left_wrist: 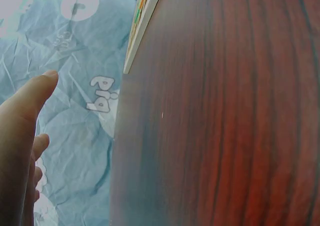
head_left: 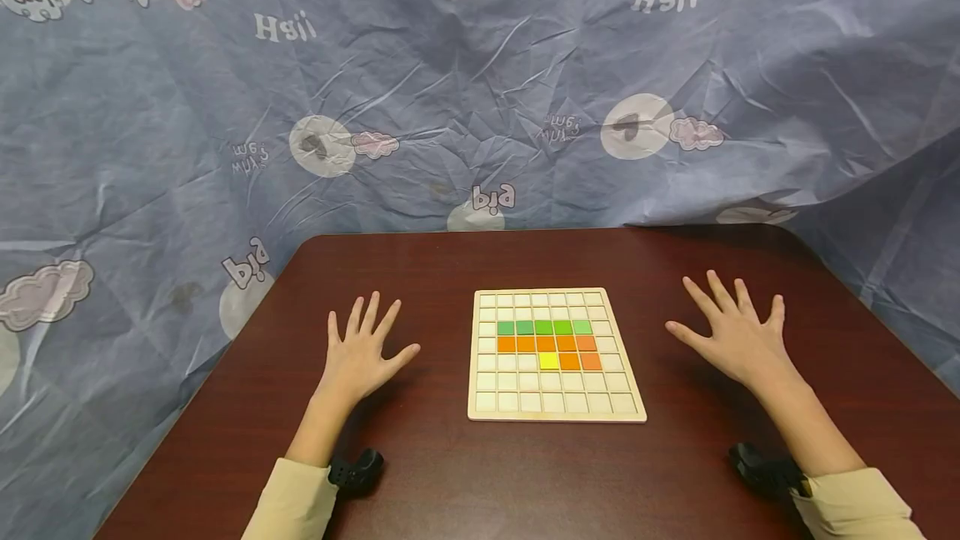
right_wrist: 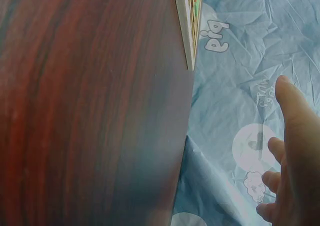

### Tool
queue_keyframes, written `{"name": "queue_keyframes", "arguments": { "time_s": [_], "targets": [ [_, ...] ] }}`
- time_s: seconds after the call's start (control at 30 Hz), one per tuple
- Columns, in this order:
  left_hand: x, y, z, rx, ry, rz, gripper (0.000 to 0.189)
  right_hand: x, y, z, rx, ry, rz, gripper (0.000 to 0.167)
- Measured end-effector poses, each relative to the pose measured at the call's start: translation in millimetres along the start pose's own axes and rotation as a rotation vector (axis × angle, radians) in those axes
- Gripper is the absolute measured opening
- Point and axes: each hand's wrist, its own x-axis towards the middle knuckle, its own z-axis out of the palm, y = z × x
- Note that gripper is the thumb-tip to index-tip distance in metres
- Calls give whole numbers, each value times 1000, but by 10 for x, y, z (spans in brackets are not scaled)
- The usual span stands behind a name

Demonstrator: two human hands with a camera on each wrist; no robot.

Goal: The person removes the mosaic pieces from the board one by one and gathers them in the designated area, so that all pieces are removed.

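A pale wooden grid board lies flat on the table between the two hands. Green tiles fill part of one row, with orange tiles in the row below. Nearer the front, a yellow tile sits left of two orange ones. To the board's left, my left hand is spread palm down, holding nothing. My right hand has its fingers fanned out on the other side, also without anything in it. Both wrist views catch the board's edge at the top.
The dark reddish wooden table has rounded far corners. Behind it hangs a wrinkled blue-grey printed cloth, which also runs along both sides. A black wrist device is strapped at the left cuff, another black device at the right.
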Motion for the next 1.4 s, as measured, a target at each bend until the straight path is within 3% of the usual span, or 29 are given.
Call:
{"name": "queue_keyframes", "arguments": {
  "time_s": [0.27,0.43,0.6,0.8,1.03,1.17,1.4],
  "targets": [
    [9,31,58,-42,66,27,77,8,-78,22,12,31,-7,81],
    [43,115,26,-62,58,26,74,16,-160,43,40,55,-14,78],
    [87,217,26,-74,95,55,71,31,-267,62,93,90,-29,76],
    [134,401,67,-145,176,107,65,75,-427,88,157,149,-67,69],
    [197,636,112,-211,288,139,56,148,-594,176,246,153,-116,59],
    [248,742,149,-244,296,138,50,174,-677,234,301,156,-116,52],
    [302,877,270,-269,240,106,45,224,-825,311,424,126,-63,45]
  ]
}}
